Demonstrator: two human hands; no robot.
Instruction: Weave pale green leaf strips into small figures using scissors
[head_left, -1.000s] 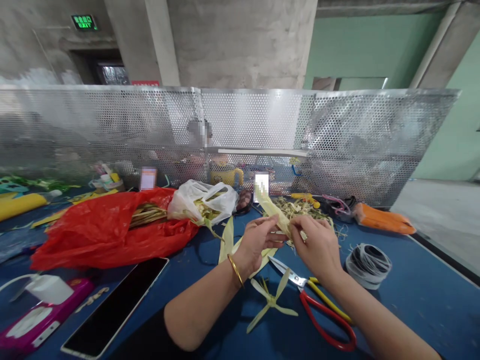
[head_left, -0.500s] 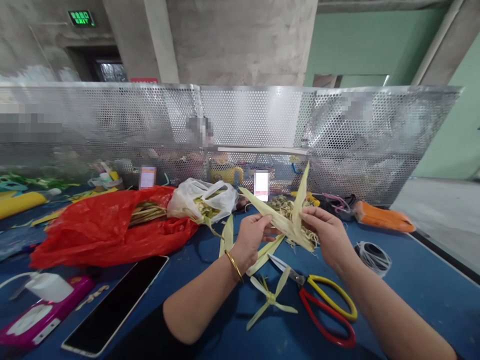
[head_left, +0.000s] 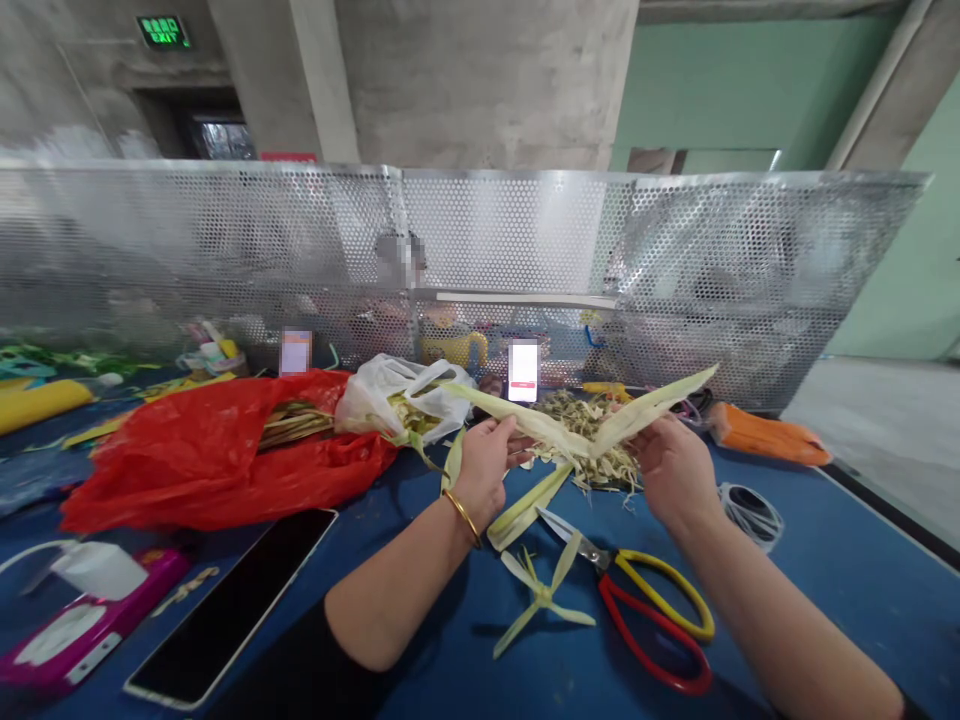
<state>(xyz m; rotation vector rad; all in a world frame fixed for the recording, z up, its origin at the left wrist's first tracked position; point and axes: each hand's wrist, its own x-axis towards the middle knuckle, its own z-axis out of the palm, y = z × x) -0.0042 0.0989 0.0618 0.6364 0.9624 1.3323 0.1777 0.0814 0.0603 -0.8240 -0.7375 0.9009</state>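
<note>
Blue surface (head_left: 465, 685) below, pale husk (head_left: 559, 432) is pinched beyond the scissors (head_left: 598, 557) by left fingers (head_left: 519, 455) and right fingers (head_left: 658, 432), apparently for spreading; gentle tension seems needed.

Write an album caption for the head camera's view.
Left hand and right hand hold pale leafy material beyond scissors on a blue table.

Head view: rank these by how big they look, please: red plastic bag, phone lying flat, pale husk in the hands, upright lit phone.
1. Red plastic bag
2. Phone lying flat, partly because it is near the camera
3. Held pale husk
4. Upright lit phone
</note>
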